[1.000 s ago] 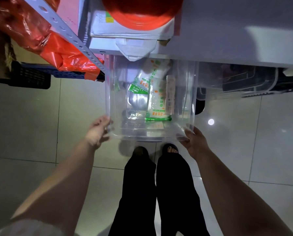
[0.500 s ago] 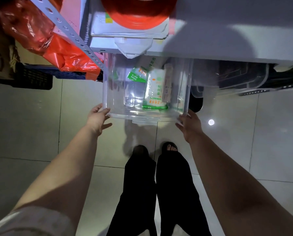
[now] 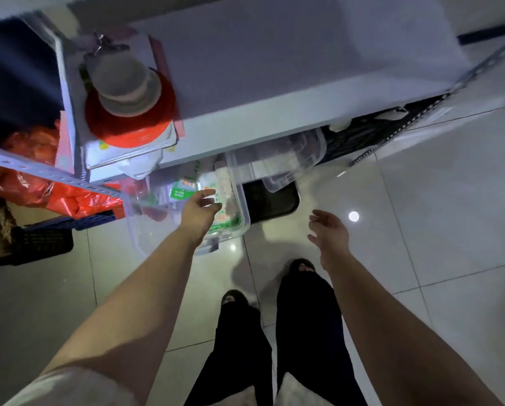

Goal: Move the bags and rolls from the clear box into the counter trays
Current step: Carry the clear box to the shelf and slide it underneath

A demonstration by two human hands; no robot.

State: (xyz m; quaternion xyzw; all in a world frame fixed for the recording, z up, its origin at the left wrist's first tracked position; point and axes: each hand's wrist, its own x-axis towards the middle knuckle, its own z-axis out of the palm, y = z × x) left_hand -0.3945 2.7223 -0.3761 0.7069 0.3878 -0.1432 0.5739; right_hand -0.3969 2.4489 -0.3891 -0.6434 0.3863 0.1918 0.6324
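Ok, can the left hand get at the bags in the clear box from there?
Probably yes. The left hand is open right above the box, whose top looks uncovered, and the bags lie just beyond its fingers. The shelf overhangs only the box's far end.

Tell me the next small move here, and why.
Probably lower the left hand into the clear box and grip a green-and-white bag. That hand is open above the bags, holding nothing; the right hand is open and empty over the floor, apart from the box.
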